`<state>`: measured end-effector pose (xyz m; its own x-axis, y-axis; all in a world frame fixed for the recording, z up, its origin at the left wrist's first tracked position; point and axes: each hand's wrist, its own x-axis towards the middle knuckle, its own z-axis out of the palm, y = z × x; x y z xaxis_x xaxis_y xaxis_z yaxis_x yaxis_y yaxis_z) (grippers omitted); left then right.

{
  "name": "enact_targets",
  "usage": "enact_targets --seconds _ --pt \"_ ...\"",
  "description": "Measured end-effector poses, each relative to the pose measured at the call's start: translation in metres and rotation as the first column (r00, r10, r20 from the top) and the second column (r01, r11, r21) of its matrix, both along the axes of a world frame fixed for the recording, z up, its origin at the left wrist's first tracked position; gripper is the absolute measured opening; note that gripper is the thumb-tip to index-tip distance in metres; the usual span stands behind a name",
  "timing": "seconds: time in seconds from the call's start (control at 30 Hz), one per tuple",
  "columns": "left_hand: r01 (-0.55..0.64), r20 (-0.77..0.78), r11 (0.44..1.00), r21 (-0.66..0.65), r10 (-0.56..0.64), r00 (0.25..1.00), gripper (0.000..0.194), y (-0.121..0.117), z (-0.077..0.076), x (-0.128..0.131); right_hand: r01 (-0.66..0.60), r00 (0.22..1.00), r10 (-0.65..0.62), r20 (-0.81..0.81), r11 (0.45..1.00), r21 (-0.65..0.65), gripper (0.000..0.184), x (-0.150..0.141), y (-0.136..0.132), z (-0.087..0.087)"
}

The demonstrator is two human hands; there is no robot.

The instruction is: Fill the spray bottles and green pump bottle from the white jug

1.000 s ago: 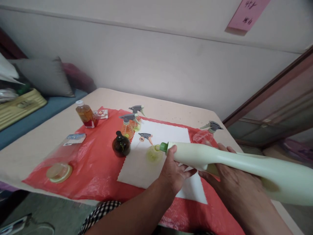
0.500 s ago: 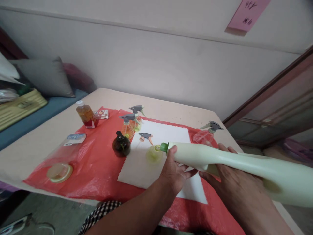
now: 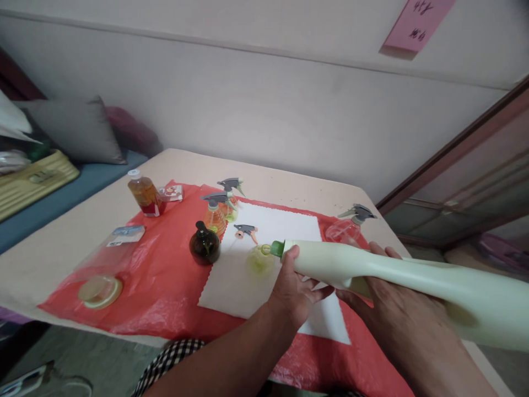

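One large, pale green plastic jug (image 3: pixel 330 256) lies almost level in the air over the near right of the table (image 3: pixel 285 184), its darker green neck (image 3: pixel 277 249) at the opening of a small, round, translucent yellow-green bottle (image 3: pixel 260 262). The left hand (image 3: pixel 292 295) grips the jug just behind that neck, thumb against the near side and fingers spread below; the right hand (image 3: pixel 397 303) is closed around the jug's handle (part of the palm is hidden by it). The round bottle stands on a white, scallop-edged sheet (image 3: pixel 227 289), near a grey-and-peach trigger spray head (image 3: pixel 247 230) lying loose. The step in hand appears to be pouring, though no stream can be made out; the next move calls for a steady tilt with the two openings aligned.

Writing is sparse. On the wall, a bright pink paper note (image 3: pixel 419 25) bears two handwritten lines, the upper seemingly beginning "45", the lower not surely legible. A clear bottle of amber liquid with a white cap (image 3: pixel 145 193) carries a red-and-white label; a blue-and-white packet (image 3: pixel 127 235) and a small white box with red print (image 3: pixel 171 193) show lettering too small to read.
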<state>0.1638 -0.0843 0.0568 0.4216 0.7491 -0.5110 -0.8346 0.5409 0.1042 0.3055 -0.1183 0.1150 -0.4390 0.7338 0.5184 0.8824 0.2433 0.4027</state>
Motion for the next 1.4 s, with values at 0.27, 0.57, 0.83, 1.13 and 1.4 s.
enact_targets --seconds 0.27,0.57,0.83,1.13,1.4 --pt "-0.009 0.002 1.0 0.017 0.009 1.0 0.049 0.0 0.001 -0.002 0.001 1.0 -0.001 0.009 1.0 -0.014 0.06 0.008 0.001 -0.009" --pt "-0.014 0.003 1.0 0.008 0.014 1.0 0.051 0.001 0.0 0.0 0.003 1.0 -0.003 0.004 1.0 0.018 0.056 0.002 0.0 -0.004" --pt "-0.009 0.001 1.0 0.006 0.009 1.0 0.05 0.001 0.001 -0.001 -0.002 1.0 0.002 0.007 1.0 0.029 0.061 0.001 0.001 -0.003" --pt "-0.008 -0.003 1.0 0.022 0.008 1.0 0.05 0.001 -0.001 -0.001 -0.006 1.0 0.006 0.006 1.0 0.019 0.061 -0.001 0.0 -0.001" --pt "-0.002 -0.01 1.0 0.018 0.002 1.0 0.051 0.0 0.002 -0.001 -0.009 1.0 0.009 0.002 1.0 0.027 0.059 -0.001 -0.001 -0.001"
